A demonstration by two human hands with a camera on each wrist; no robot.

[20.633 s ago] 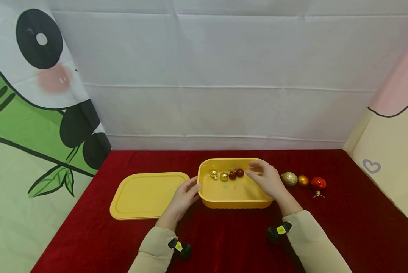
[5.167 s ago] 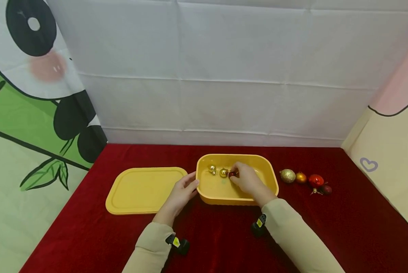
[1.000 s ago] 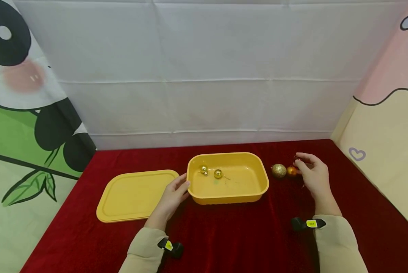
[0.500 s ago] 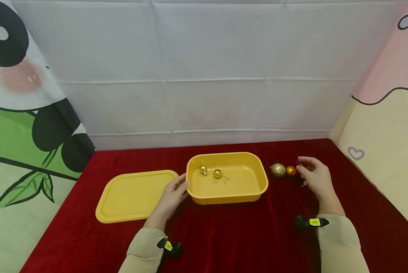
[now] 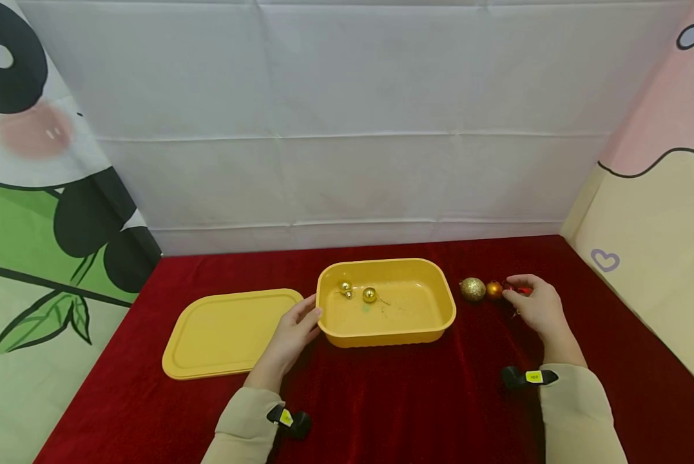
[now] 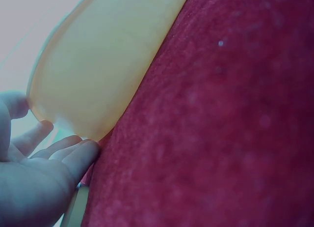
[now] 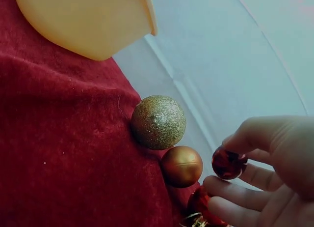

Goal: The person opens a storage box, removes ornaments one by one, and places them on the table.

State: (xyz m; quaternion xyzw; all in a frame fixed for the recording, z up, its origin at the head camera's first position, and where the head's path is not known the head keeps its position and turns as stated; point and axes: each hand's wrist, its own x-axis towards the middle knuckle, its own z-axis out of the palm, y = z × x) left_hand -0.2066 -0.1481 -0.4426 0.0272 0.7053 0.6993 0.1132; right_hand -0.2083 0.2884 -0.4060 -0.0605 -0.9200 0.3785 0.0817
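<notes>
My left hand (image 5: 289, 332) rests its fingertips against the left end of the yellow plastic box (image 5: 390, 338), fingers fairly straight. Inside the box lie two small gold baubles (image 5: 369, 294). Over at the right, my right hand (image 5: 537, 307) pinches a small dark red bauble (image 7: 229, 164) between thumb and fingers. The bauble is close to a row on the cloth: a glittery gold bauble (image 7: 159, 122), a smaller orange-gold bauble (image 7: 182, 166) and a shiny red bauble (image 7: 201, 205), which is partly hidden behind the right hand's fingers.
A yellow lid (image 5: 231, 332) lies flat on the dark red cloth (image 5: 393, 399), left of the box and close to my left forearm. Behind the table hangs a pale fabric backdrop (image 5: 358, 180), with printed side panels.
Both dark red baubles have left the box since the oldest frame. Over the last second my right hand has lowered slightly beside the row with its bauble. My left hand stays at the box.
</notes>
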